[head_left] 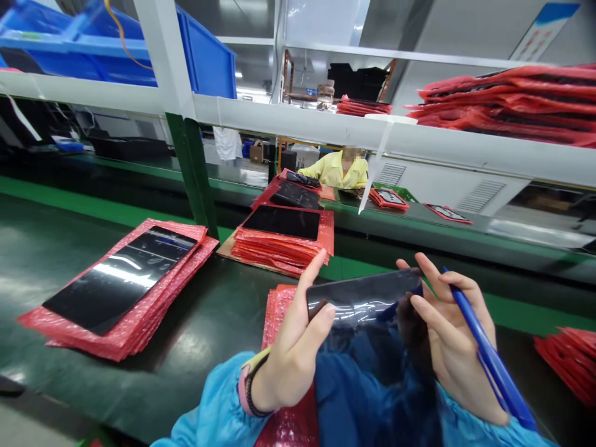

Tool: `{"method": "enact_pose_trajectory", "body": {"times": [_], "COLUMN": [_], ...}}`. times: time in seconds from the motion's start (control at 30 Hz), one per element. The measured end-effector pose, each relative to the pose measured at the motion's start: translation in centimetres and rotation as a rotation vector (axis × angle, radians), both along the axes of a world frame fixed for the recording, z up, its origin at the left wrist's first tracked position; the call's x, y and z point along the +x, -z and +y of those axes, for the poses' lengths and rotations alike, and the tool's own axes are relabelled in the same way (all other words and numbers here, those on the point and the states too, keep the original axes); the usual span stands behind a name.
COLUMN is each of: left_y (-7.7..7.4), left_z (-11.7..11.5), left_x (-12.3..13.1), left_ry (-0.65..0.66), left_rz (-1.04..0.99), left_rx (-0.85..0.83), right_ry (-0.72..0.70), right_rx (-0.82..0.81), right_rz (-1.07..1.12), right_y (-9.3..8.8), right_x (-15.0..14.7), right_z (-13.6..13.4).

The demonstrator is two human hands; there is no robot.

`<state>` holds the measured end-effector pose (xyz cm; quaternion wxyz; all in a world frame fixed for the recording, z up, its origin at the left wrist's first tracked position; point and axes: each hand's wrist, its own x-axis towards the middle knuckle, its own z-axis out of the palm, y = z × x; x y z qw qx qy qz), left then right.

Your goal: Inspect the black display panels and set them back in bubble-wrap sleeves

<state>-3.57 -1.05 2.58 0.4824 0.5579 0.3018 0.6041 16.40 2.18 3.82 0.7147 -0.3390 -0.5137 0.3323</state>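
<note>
Your left hand (294,351): pinching black display panel (372,354), located between hands; your right hand (459,347): blue pen (471,320) gripped, fingertips at panel edge; step, seemingly: edge handling; next move calls for pen clear of panel

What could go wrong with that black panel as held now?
Scratch: the right grip holds a blue pen-like tool close beside the glossy black panel, so a turn of the wrist might drag it across.
Smudge: the left grip has its bare thumb over the glossy face, so prints seem likely.
</note>
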Motion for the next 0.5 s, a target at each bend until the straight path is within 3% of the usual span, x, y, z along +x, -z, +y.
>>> {"method": "enact_pose_trajectory", "body": {"times": [0.2, 0.3, 0.4, 0.5], "left_y": [-0.4, -0.3, -0.2, -0.8], "left_z": [-1.4, -1.3, -0.1, 1.5], "left_x": [-0.4, 0.0, 0.2, -1.3], "left_ry": [-0.011, -0.056, -0.191, -0.340], "left_rz": [0.050, -0.019, -0.130, -0.207], "left_rx": [0.032, 0.036, -0.011, -0.050], "right_ry": [0.070, 0.091, 0.068, -0.008], "right_rx": [-0.034, -0.050, -0.067, -0.066], "right_rz": [-0.003, 0.005, 0.030, 0.121], "right_y": [0.0, 0.0, -0.4, -1.1], "right_x": [-0.1, -0.3, -0.6, -0.8], "right_z": [-0.9, -1.4, -0.9, 2.1]}}
